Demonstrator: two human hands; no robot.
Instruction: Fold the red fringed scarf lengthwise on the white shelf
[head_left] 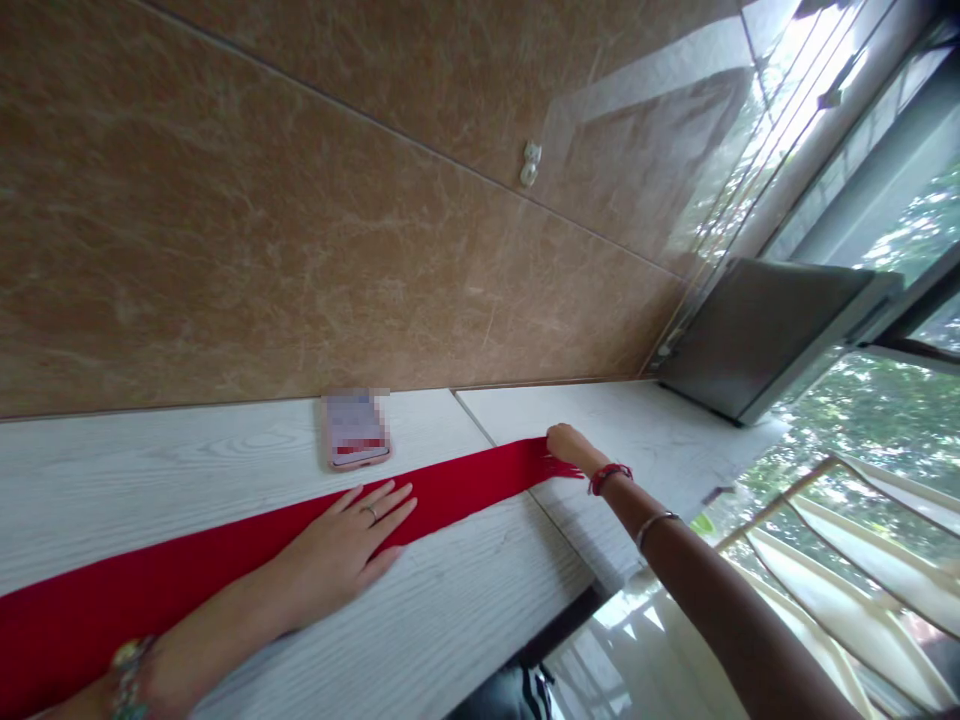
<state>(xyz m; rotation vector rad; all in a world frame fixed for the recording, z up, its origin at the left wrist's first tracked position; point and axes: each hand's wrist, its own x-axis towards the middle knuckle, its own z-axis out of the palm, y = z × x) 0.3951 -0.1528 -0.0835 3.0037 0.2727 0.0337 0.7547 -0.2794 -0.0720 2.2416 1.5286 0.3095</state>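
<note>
A long red scarf (465,490) with a fringed end lies stretched across the white wood-grain table (480,590), running off the left edge of the view. My left hand (360,535), wearing a ring, rests flat on the scarf with its fingers spread. At the far right end, my right hand (570,448) pinches the scarf's upper corner by the fringe. Some fringe strands hang loose below that hand. Beaded and red string bracelets show on the wrists.
Behind the scarf lies a phone (356,430) close to the brown tiled wall (337,230). A grey box-like appliance (772,330) stands at the table's far right. Pale chairs (840,560) are on the right, near windows. A small white fitting (530,163) is on the wall.
</note>
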